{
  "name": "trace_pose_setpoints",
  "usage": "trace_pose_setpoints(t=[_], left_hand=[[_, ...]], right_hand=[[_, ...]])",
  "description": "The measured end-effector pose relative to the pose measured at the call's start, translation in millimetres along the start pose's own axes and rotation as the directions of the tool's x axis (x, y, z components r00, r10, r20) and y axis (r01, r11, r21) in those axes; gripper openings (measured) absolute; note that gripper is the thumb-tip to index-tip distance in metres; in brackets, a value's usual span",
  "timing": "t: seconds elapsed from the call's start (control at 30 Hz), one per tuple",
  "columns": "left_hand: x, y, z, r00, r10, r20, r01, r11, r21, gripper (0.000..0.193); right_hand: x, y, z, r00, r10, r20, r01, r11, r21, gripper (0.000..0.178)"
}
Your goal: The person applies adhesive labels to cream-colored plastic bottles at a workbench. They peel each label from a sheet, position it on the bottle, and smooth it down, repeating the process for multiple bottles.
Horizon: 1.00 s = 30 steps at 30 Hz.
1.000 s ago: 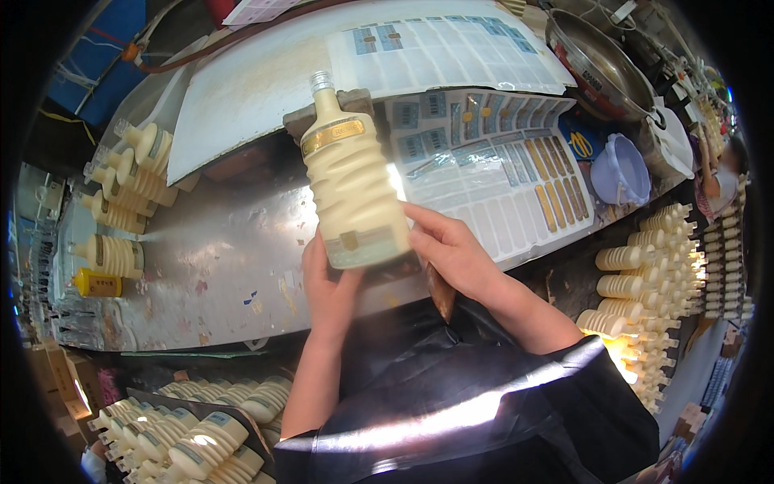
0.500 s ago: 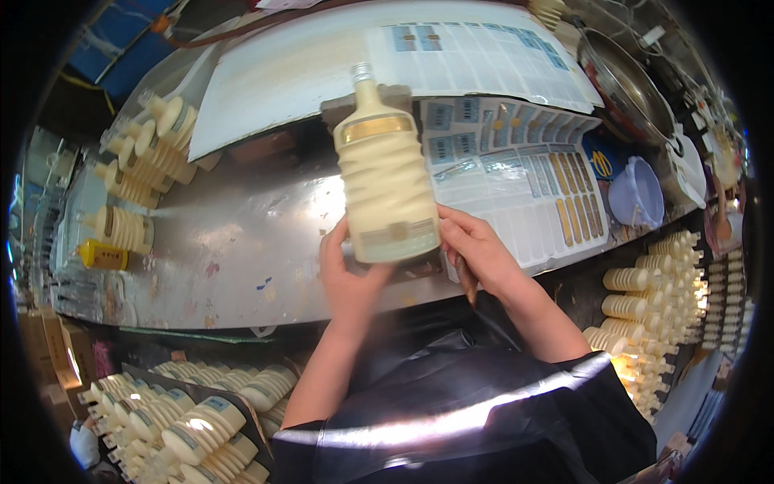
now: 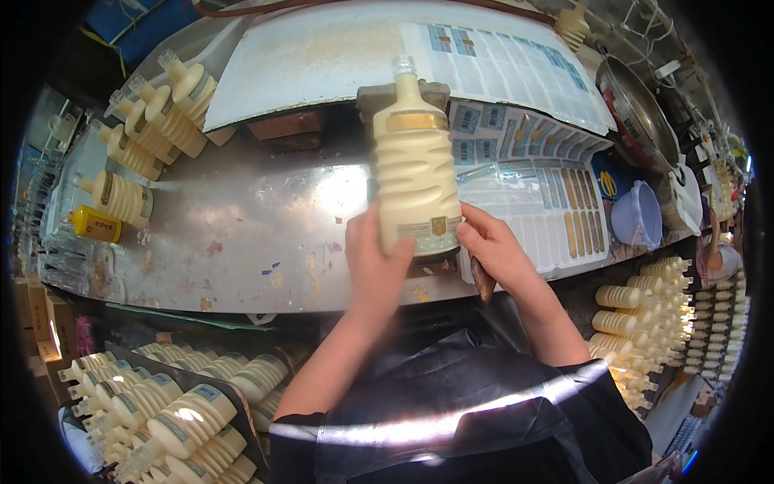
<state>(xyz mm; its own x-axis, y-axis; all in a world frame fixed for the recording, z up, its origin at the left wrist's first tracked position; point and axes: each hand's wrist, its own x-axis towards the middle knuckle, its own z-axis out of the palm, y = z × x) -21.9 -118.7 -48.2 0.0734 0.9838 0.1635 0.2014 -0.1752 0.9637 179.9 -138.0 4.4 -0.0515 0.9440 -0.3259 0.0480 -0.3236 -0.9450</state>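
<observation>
A cream glass bottle (image 3: 415,173) with wavy ribbed sides lies in front of me, its clear threaded neck pointing away. Around its shoulder runs a gold label, and a patterned band with a gold emblem crosses the base end. My left hand (image 3: 376,262) grips the bottle's lower left side, thumb over the band. On the lower right side, my right hand (image 3: 501,252) holds it with fingers and thumb. A brown pointed tool (image 3: 483,282), perhaps wooden, is tucked in the same right hand; its other end is hidden. Beyond the bottle's shoulder sits a grey-brown block (image 3: 435,95).
Label sheets (image 3: 524,181) cover the table's right side, near a lavender bucket (image 3: 637,214) and a metal pan (image 3: 638,109). Several cream bottles (image 3: 169,121) and a yellow bottle (image 3: 97,224) stand at left. Racked bottles (image 3: 189,419) fill the lower left; more (image 3: 637,315) stand lower right.
The bottle has rolled slightly, moving its gold emblem toward the right side. My left thumb has come up onto the lower band. The whole view has shifted a little.
</observation>
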Motion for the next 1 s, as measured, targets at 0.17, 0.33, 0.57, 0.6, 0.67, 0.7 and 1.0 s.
trace_pose_setpoints(t=[0.17, 0.33, 0.57, 0.6, 0.67, 0.7, 1.0], left_hand=[[0, 5, 5, 0.999, -0.022, -0.033, 0.022, 1.0, -0.002, 0.064], [-1, 0, 6, 0.999, -0.032, -0.029, 0.03, 0.998, -0.062, 0.064], [0, 0, 5, 0.999, -0.021, -0.026, 0.02, 0.998, -0.062, 0.063], [-1, -5, 4, 0.999, -0.029, -0.02, 0.027, 0.996, -0.089, 0.064], [-2, -6, 3, 0.999, -0.033, -0.011, 0.032, 0.993, -0.116, 0.064], [-2, -6, 3, 0.999, -0.031, -0.011, 0.029, 0.993, -0.115, 0.065], [-1, 1, 5, 0.994, -0.106, 0.003, 0.106, 0.986, -0.133, 0.067]], right_hand=[[9, 26, -5, 0.996, -0.071, -0.047, 0.066, 0.993, -0.094, 0.052], [10, 29, -2, 0.993, -0.1, -0.067, 0.096, 0.993, -0.064, 0.052], [8, 23, -1, 0.995, -0.07, -0.073, 0.065, 0.996, -0.069, 0.05], [8, 25, -1, 0.994, -0.075, -0.074, 0.071, 0.996, -0.051, 0.05], [8, 27, -1, 0.993, -0.092, -0.072, 0.091, 0.996, -0.01, 0.05], [8, 27, 0, 0.994, -0.088, -0.07, 0.088, 0.996, -0.002, 0.05], [7, 24, 0, 0.991, -0.101, -0.082, 0.091, 0.988, -0.124, 0.052]])
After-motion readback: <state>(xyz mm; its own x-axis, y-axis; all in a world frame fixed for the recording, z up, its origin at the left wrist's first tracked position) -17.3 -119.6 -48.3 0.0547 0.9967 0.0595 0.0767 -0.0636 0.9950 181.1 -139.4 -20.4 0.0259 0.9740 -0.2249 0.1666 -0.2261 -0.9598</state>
